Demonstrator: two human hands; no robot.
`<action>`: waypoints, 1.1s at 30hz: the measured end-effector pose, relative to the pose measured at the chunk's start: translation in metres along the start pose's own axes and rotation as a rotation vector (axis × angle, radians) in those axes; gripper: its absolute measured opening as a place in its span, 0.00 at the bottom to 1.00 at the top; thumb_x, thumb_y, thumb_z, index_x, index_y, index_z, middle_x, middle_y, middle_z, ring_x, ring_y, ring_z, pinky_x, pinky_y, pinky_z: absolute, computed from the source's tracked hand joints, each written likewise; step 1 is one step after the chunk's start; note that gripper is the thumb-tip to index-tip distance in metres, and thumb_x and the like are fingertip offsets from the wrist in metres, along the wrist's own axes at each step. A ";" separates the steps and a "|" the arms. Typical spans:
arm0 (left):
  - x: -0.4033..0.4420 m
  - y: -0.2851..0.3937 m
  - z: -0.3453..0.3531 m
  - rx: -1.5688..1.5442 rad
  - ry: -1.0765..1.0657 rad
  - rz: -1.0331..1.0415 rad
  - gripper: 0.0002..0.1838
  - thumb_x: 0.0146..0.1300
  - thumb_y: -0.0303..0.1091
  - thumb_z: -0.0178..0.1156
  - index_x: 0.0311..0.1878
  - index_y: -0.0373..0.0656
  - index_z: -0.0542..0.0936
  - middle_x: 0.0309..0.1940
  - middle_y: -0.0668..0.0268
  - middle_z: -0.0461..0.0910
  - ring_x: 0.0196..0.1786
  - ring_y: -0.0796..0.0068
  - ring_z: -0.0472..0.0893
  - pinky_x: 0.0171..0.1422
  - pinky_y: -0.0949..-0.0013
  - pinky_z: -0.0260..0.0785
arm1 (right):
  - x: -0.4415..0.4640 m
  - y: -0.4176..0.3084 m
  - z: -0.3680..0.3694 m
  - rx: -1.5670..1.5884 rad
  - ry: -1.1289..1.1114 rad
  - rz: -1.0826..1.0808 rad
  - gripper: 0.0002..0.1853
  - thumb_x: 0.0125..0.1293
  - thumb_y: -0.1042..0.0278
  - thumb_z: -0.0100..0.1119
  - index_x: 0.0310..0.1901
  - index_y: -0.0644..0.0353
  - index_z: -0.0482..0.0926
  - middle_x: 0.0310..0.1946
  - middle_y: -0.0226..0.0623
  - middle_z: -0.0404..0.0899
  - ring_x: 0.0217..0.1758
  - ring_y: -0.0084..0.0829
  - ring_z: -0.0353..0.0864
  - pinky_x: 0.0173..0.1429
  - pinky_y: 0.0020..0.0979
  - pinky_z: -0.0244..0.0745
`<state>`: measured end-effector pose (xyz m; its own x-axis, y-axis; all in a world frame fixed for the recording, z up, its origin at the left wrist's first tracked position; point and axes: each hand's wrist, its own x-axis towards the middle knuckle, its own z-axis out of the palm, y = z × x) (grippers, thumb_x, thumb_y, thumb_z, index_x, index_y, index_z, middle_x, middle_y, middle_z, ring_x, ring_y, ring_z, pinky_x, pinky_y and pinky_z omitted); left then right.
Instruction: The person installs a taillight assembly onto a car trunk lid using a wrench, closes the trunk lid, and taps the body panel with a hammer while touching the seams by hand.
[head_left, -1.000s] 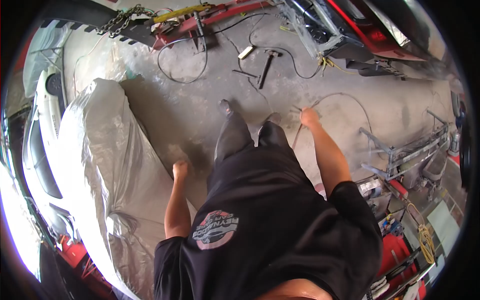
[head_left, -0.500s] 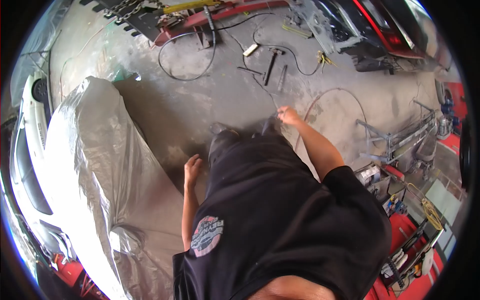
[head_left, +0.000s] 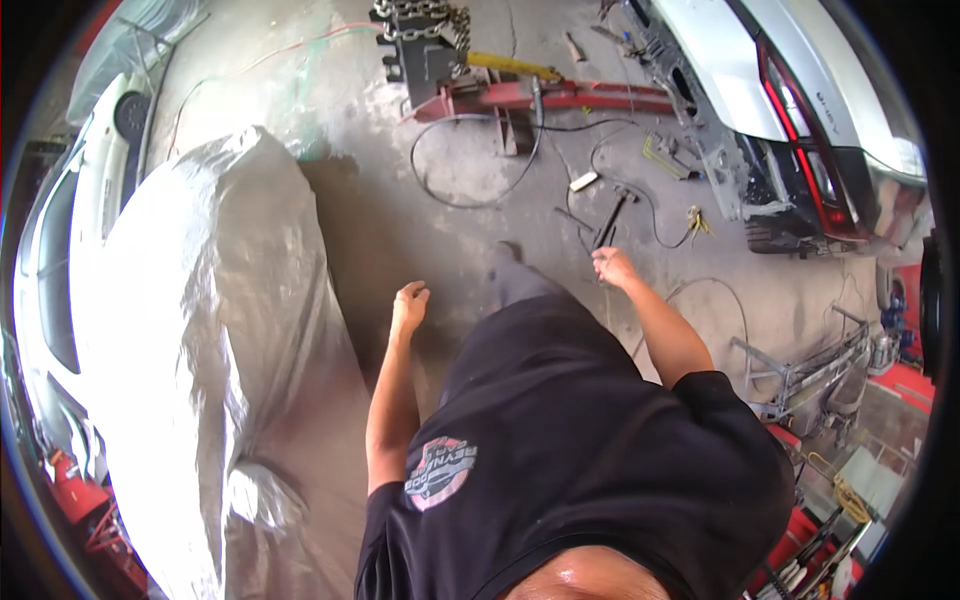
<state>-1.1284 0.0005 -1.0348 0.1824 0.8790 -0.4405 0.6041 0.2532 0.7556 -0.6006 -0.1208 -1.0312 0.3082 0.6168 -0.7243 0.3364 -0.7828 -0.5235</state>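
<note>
My left hand (head_left: 410, 305) hangs in front of me between the silver cover (head_left: 250, 330) and my body, fingers loosely bent and partly apart, holding nothing. Further right is my right hand (head_left: 614, 267), its fingers loosely curled, with nothing clearly visible in them. Just beyond it in the view, a long-handled hammer (head_left: 618, 210) lies on the concrete floor (head_left: 450, 240) next to thin dark bars. A small pale block (head_left: 583, 181) lies past them.
A red beam (head_left: 580, 96) with a yellow bar (head_left: 510, 66), chains (head_left: 425, 22) and a looped cable crosses ahead. A vehicle rear (head_left: 800, 120) stands upper right, a metal frame (head_left: 800, 370) at right, a white car (head_left: 60, 260) at far left.
The view has moved forward, bringing the hammer and beam closer. A thin tool at my right hand a second ago appeared apart from it, beside the hammer, half a second ago. My left hand's fingers have loosened.
</note>
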 end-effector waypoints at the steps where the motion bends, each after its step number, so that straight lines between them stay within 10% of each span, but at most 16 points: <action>1: 0.019 0.022 0.001 0.002 -0.030 0.069 0.22 0.67 0.37 0.64 0.59 0.32 0.83 0.50 0.44 0.87 0.55 0.51 0.87 0.62 0.60 0.76 | 0.018 0.008 0.008 -0.001 0.014 -0.002 0.17 0.65 0.62 0.63 0.52 0.58 0.88 0.45 0.47 0.90 0.54 0.48 0.88 0.61 0.42 0.81; 2: 0.041 0.027 0.002 0.029 -0.088 0.152 0.23 0.68 0.38 0.63 0.60 0.31 0.83 0.50 0.43 0.87 0.54 0.51 0.87 0.61 0.60 0.76 | 0.025 0.006 0.013 -0.138 0.041 -0.195 0.15 0.66 0.70 0.64 0.53 0.60 0.86 0.28 0.35 0.86 0.27 0.28 0.85 0.32 0.35 0.82; 5: 0.091 0.036 -0.018 0.079 -0.206 0.241 0.22 0.69 0.35 0.63 0.62 0.31 0.82 0.45 0.49 0.89 0.45 0.60 0.87 0.54 0.61 0.77 | 0.060 -0.001 0.043 -0.346 0.080 -0.336 0.16 0.61 0.70 0.59 0.48 0.59 0.89 0.32 0.45 0.90 0.34 0.36 0.91 0.40 0.41 0.86; 8: 0.133 0.016 -0.061 -0.024 -0.205 0.124 0.21 0.71 0.32 0.59 0.64 0.33 0.82 0.28 0.69 0.80 0.26 0.82 0.77 0.26 0.74 0.69 | 0.060 -0.080 0.058 -0.406 0.114 -0.297 0.18 0.61 0.70 0.54 0.49 0.59 0.89 0.34 0.48 0.90 0.35 0.40 0.91 0.46 0.42 0.86; 10: 0.153 -0.010 -0.104 -0.119 -0.178 -0.080 0.12 0.66 0.29 0.57 0.42 0.31 0.85 0.22 0.70 0.75 0.25 0.82 0.73 0.28 0.70 0.67 | 0.077 -0.139 0.075 -0.296 -0.109 0.007 0.17 0.65 0.68 0.51 0.47 0.59 0.89 0.36 0.49 0.89 0.39 0.47 0.90 0.51 0.46 0.84; 12: 0.166 -0.042 -0.151 -0.037 -0.142 -0.028 0.13 0.64 0.31 0.52 0.22 0.41 0.72 0.17 0.73 0.67 0.23 0.83 0.66 0.25 0.67 0.60 | 0.149 -0.169 0.098 -0.467 -0.053 -0.180 0.16 0.66 0.67 0.51 0.46 0.59 0.88 0.38 0.51 0.88 0.41 0.50 0.89 0.51 0.47 0.83; 14: 0.206 -0.163 -0.190 0.391 -0.183 0.145 0.11 0.66 0.34 0.55 0.35 0.40 0.85 0.26 0.67 0.80 0.28 0.76 0.75 0.29 0.61 0.68 | 0.189 -0.214 0.112 -0.613 -0.061 -0.393 0.14 0.69 0.64 0.52 0.45 0.60 0.86 0.40 0.54 0.87 0.45 0.54 0.87 0.52 0.50 0.81; 17: 0.228 -0.147 -0.234 0.626 -0.330 0.152 0.11 0.66 0.35 0.56 0.39 0.40 0.85 0.28 0.66 0.81 0.29 0.75 0.76 0.30 0.61 0.69 | 0.207 -0.330 0.106 -0.437 0.072 -0.487 0.13 0.65 0.65 0.54 0.44 0.60 0.85 0.42 0.53 0.87 0.49 0.55 0.86 0.52 0.52 0.79; 24: 0.365 -0.084 -0.273 0.580 -0.429 0.285 0.13 0.67 0.36 0.57 0.48 0.39 0.85 0.33 0.64 0.83 0.32 0.72 0.79 0.31 0.61 0.71 | 0.248 -0.468 0.115 -0.259 0.176 -0.652 0.12 0.62 0.64 0.58 0.42 0.57 0.85 0.40 0.50 0.87 0.46 0.55 0.86 0.51 0.51 0.79; 29: 0.482 -0.027 -0.302 0.172 -0.385 0.088 0.17 0.68 0.36 0.58 0.54 0.39 0.85 0.37 0.62 0.85 0.34 0.71 0.80 0.32 0.60 0.73 | 0.324 -0.425 0.164 -0.589 0.075 -0.707 0.08 0.62 0.65 0.59 0.38 0.59 0.83 0.40 0.48 0.87 0.45 0.51 0.85 0.47 0.52 0.78; 33: 0.575 0.006 -0.372 -0.162 -0.293 -0.096 0.19 0.68 0.37 0.59 0.57 0.38 0.85 0.39 0.61 0.85 0.35 0.70 0.81 0.33 0.60 0.74 | 0.334 -0.403 0.200 -0.464 -0.081 -0.155 0.15 0.63 0.66 0.60 0.48 0.60 0.87 0.46 0.52 0.87 0.44 0.51 0.84 0.48 0.50 0.78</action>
<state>-1.3079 0.6576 -1.1030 0.3603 0.7006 -0.6159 0.5028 0.4103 0.7608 -0.8109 0.3843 -1.1514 0.1589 0.7002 -0.6960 0.7395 -0.5515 -0.3860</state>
